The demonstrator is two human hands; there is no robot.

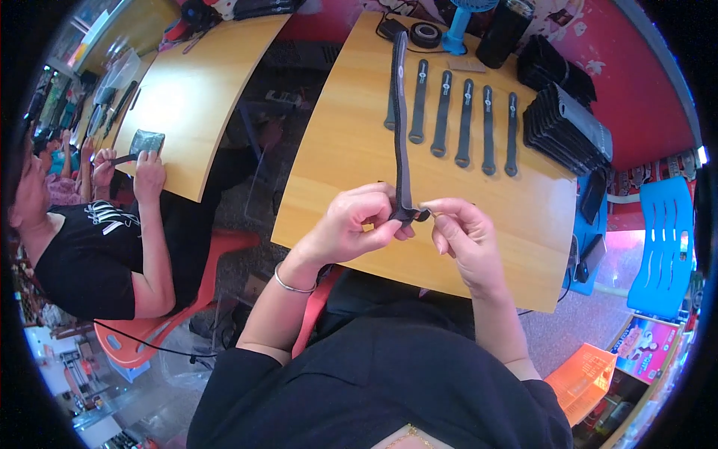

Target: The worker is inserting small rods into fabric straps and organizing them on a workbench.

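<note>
A long dark grey strap (401, 127) stands up from my hands over the near part of the table. My left hand (360, 224) is closed, its thumb and fingers pinching the strap's lower end. My right hand (467, 239) is closed too, thumb and forefinger pinching the small dark looped tip that sticks out to the right. Fine detail between those fingertips is too small to make out. Beyond my hands, several similar straps (442, 112) lie side by side, each with a ring at its near end; the held strap partly covers the leftmost one.
On the wooden table (336, 179), stacks of black pouches (565, 127) sit at the right. A roll of black tape (425, 34), a blue fan (458, 30) and a black cylinder (506, 34) stand at the back. Another person (97, 239) works at a table on the left. A blue chair (663, 247) is at right.
</note>
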